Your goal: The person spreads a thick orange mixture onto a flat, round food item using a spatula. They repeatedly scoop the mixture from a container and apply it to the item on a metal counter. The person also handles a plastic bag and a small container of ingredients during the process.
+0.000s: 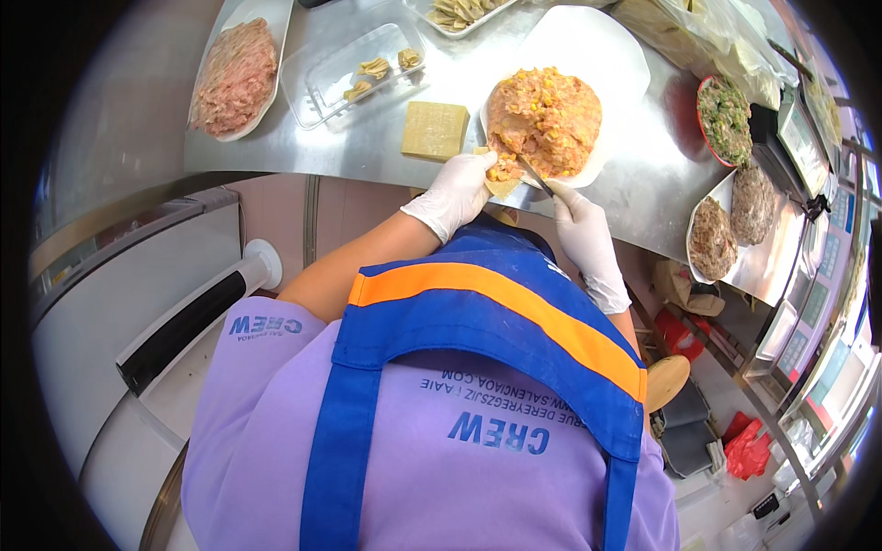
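My left hand [460, 189], in a white glove, holds a thin yellowish dough wrapper [503, 187] at the near edge of a white plate [586, 178]. Some orange filling lies on the wrapper. My right hand [584, 231], gloved too, grips a narrow metal spreader [536, 176], whose tip touches the filling by the wrapper. A large mound of minced filling with corn kernels [544, 120] is heaped on the plate. Left of it, a square stack of wrappers [435, 130] lies on the steel table [344, 155].
A clear plastic tray [331, 86] holds several folded dumplings [374, 67]; another tray [475, 26] is fuller. Raw mince [238, 76] lies on a plate at left. At right are a bowl of green-flecked filling [723, 120], two dark mince mounds [713, 240], and a scale [803, 141].
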Available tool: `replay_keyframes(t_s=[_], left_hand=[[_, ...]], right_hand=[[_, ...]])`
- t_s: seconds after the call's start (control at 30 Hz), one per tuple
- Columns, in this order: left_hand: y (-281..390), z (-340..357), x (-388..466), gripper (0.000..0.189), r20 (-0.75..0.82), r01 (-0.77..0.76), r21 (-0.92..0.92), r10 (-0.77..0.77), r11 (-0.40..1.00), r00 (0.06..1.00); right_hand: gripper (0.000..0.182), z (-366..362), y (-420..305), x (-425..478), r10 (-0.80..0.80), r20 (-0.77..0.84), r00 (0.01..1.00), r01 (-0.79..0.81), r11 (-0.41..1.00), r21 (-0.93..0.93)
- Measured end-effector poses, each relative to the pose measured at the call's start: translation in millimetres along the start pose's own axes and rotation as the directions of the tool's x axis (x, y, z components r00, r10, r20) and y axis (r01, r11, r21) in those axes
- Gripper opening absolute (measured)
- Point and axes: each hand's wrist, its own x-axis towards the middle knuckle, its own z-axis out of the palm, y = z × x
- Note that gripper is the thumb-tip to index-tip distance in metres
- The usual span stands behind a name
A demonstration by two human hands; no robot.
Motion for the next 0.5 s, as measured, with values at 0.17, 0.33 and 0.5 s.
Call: replay_keyframes(t_s=[0.17, 0.33, 0.5], left_hand=[[3.2, 0.3, -3.6, 0.038, 0.067, -0.019, -0.119, 0.027, 0.993, 0.997], [1.5, 9.7, -13.8, 0.038, 0.076, 0.040, -0.126, -0.031, 0.991, 0.997], [0.1, -2.0, -14.3, 0.040, 0.151, 0.146, -0.218, -0.115, 0.965, 0.982]], right_hand=[[0.026, -6.3, -23.6, -6.7, -0.088, -0.002, 0.996, 0.088, 0.995, -0.042], [0.027, 4.9, -16.1, -13.6, 0.016, 0.035, 0.999, -0.009, 0.980, -0.197], [0.024, 6.6, -12.9, -22.0, -0.065, 0.047, 0.997, 0.066, 0.998, -0.016]])
